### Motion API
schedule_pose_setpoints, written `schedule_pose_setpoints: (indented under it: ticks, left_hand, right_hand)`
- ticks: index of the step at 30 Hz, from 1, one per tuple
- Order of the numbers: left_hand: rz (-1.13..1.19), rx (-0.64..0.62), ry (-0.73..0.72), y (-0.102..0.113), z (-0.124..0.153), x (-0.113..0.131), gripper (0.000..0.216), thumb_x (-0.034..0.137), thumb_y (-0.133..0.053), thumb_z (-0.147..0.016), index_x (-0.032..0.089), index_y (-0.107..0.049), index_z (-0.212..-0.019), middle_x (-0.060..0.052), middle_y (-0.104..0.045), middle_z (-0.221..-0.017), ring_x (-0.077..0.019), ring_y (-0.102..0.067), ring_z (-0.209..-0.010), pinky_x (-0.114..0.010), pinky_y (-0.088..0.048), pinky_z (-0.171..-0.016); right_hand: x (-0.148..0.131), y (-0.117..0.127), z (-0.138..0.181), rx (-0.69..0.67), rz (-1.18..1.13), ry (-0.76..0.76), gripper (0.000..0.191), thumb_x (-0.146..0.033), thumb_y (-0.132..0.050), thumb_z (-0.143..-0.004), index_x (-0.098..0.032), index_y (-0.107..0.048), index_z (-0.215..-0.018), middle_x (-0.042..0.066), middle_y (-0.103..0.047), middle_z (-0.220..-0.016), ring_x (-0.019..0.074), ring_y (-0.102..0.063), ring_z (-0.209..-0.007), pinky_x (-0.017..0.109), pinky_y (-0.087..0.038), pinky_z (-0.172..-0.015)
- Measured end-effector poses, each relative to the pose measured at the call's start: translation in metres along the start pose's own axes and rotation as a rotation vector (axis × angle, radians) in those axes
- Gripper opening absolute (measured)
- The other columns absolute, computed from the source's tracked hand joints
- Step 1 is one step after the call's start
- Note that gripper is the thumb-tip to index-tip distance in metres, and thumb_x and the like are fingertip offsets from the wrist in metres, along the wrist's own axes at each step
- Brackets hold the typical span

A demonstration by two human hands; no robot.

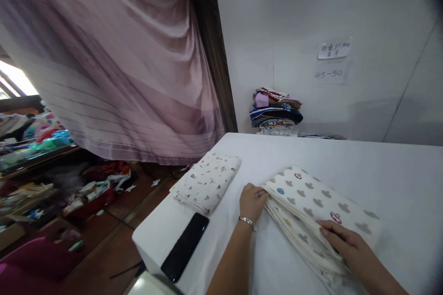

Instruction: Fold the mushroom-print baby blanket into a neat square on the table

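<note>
A white cloth (313,198) printed with grey mouse-head shapes and a few red and blue ones lies folded in several layers on the white table. My left hand (253,200), with a bracelet at the wrist, pinches the cloth's far left corner. Along the near edge, my right hand (341,239) grips the layers, thumb on top and the other fingers partly hidden beneath. Between the hands the near edge gapes a little, showing the stacked layers. Left of my left hand rests another folded white cloth (211,179) with small scattered prints.
A black phone (185,246) lies near the left edge of the table (380,166). Folded fabrics (276,113) are piled against the white wall behind. A pink curtain (148,64) hangs at the left, above a floor with boxes and a red basket (88,200).
</note>
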State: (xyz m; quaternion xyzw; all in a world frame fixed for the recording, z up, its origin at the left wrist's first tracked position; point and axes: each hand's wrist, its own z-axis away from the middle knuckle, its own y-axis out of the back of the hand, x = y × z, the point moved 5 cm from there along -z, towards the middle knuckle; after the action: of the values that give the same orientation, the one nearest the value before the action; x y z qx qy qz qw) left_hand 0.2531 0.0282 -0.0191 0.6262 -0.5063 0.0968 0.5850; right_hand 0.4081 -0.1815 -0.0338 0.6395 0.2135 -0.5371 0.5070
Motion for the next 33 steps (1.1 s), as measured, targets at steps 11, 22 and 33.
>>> schedule_pose_setpoints:
  ticks: [11, 22, 33]
  left_hand:
    - [-0.265, 0.073, 0.103, -0.006, 0.007, 0.003, 0.01, 0.026, -0.059, -0.073, 0.021, -0.064, -0.08, -0.004, -0.056, -0.083, -0.0182, -0.051, -0.085, -0.028, -0.036, -0.074]
    - [-0.04, 0.065, 0.226, 0.003, 0.002, -0.013, 0.002, 0.017, -0.057, -0.067, 0.018, -0.058, -0.066, -0.001, -0.055, -0.073, -0.0121, -0.05, -0.067, -0.023, -0.036, -0.062]
    - [0.042, 0.064, 0.213, 0.003, 0.001, -0.02, 0.005, 0.014, -0.054, -0.067, 0.018, -0.053, -0.063, 0.002, -0.052, -0.069, -0.0101, -0.047, -0.063, -0.022, -0.036, -0.061]
  right_hand:
    - [-0.003, -0.001, -0.002, -0.025, -0.042, 0.031, 0.039, -0.054, -0.047, -0.078, -0.029, -0.065, -0.102, -0.002, -0.067, -0.095, 0.0201, -0.058, -0.089, 0.023, -0.048, -0.072]
    - [-0.003, -0.004, 0.0, -0.019, 0.044, 0.093, 0.037, -0.052, -0.048, -0.078, -0.026, -0.065, -0.099, -0.001, -0.065, -0.075, 0.0149, -0.056, -0.061, 0.022, -0.046, -0.056]
    - [-0.02, -0.023, 0.013, -0.102, 0.365, 0.33, 0.034, -0.044, -0.039, -0.086, -0.026, -0.061, -0.105, 0.005, -0.062, -0.093, 0.0186, -0.059, -0.084, 0.027, -0.049, -0.074]
